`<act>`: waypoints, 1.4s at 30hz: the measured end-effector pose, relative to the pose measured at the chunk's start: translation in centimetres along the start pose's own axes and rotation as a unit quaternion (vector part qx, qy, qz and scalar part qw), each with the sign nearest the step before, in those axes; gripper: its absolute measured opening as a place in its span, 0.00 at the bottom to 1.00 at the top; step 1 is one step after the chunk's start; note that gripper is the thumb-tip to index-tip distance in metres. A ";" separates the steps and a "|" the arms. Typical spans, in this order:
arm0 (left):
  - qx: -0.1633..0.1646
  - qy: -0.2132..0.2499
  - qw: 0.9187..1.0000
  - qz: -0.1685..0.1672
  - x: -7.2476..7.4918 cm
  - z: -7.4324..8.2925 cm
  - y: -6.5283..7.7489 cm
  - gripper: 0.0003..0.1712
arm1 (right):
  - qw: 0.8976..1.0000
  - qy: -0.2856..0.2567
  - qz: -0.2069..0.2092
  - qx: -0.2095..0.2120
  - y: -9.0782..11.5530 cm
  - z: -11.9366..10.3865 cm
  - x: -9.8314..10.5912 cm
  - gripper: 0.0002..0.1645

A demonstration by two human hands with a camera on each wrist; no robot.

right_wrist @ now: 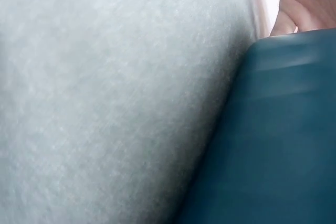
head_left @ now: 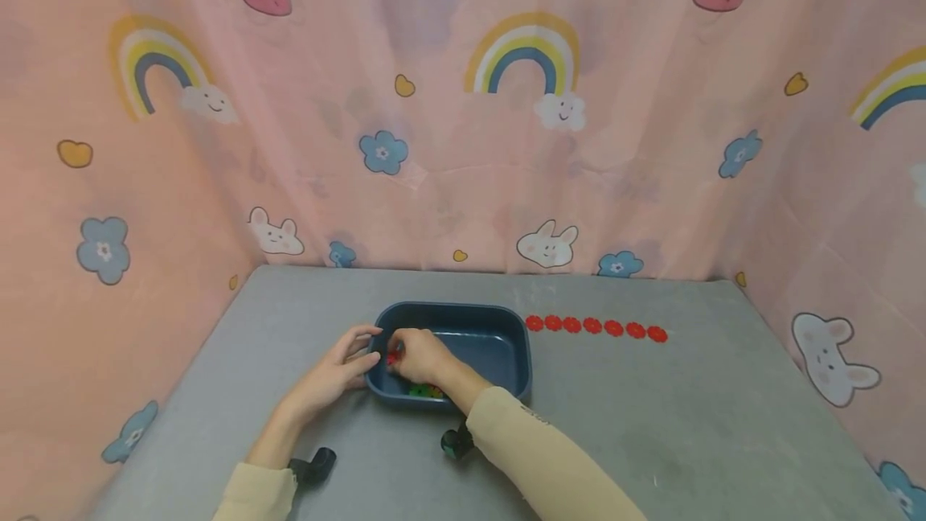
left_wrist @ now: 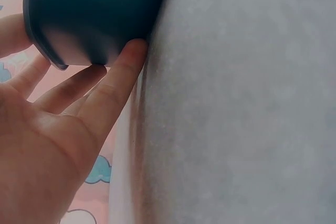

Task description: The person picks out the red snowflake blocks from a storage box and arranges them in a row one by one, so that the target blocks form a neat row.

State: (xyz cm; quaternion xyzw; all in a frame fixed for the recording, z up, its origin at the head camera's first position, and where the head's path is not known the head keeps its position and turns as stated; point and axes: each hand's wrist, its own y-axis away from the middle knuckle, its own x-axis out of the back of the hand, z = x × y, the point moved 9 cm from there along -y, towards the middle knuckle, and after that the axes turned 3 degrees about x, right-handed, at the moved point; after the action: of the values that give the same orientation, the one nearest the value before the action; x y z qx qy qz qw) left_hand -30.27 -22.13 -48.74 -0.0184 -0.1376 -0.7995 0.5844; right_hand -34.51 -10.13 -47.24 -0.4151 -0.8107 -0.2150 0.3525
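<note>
A dark blue rectangular bin (head_left: pixel 499 352) stands on the grey table. My left hand (head_left: pixel 329 380) is at its left end, with extended fingers (left_wrist: pixel 113 87) resting against the outer wall and fingertips at the rim. Inside the bin, my right hand (head_left: pixel 427 360) reaches down at the left side, its fingertips pinching a small red piece (head_left: pixel 393 358), mostly covered by the fingers. Under the right wrist, green pieces (head_left: pixel 419 390) and some orange ones lie on the bin floor, partly hidden by the forearm and near wall. The right wrist view shows the bin's outer wall (right_wrist: pixel 283 129).
Right of the bin, several red flower-shaped pieces (head_left: pixel 592 326) lie in a row on the table (head_left: pixel 637 424). A pink patterned curtain (head_left: pixel 448 183) hangs behind the table and along both sides. Dark wrist-worn devices (head_left: pixel 314 466) stick out beside both forearms.
</note>
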 end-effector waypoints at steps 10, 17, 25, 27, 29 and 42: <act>0.005 0.001 1.000 0.006 0.0 -0.2 -0.1 0.28 | 0.999 -0.014 0.006 -0.030 -0.1 1.5 0.2 0.14; 0.005 0.000 1.000 0.007 0.1 -0.2 0.0 0.28 | 0.999 -0.011 0.005 -0.036 -0.3 1.8 0.2 0.13; 0.002 -0.001 1.000 0.005 0.0 -0.1 0.0 0.28 | 0.999 -0.015 0.016 -0.047 -0.2 2.1 0.5 0.13; 0.001 0.001 1.000 0.005 0.0 -0.1 -0.1 0.28 | 0.999 -0.018 0.016 -0.049 -0.1 2.1 0.6 0.13; 0.000 0.002 1.000 0.004 0.0 -0.1 -0.1 0.27 | 0.999 -0.021 0.014 -0.049 -0.1 2.0 0.6 0.13; -0.003 0.001 1.000 0.001 0.0 -0.2 -0.2 0.28 | 0.999 -0.028 -0.005 -0.026 0.0 1.6 0.2 0.12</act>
State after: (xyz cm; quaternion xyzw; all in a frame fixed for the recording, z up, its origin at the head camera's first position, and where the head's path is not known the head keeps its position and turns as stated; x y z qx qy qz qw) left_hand -30.38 -22.15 -48.99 -0.0197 -0.1346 -0.7995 0.5851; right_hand -35.20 -8.98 -48.20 -0.4255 -0.8166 -0.2263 0.3176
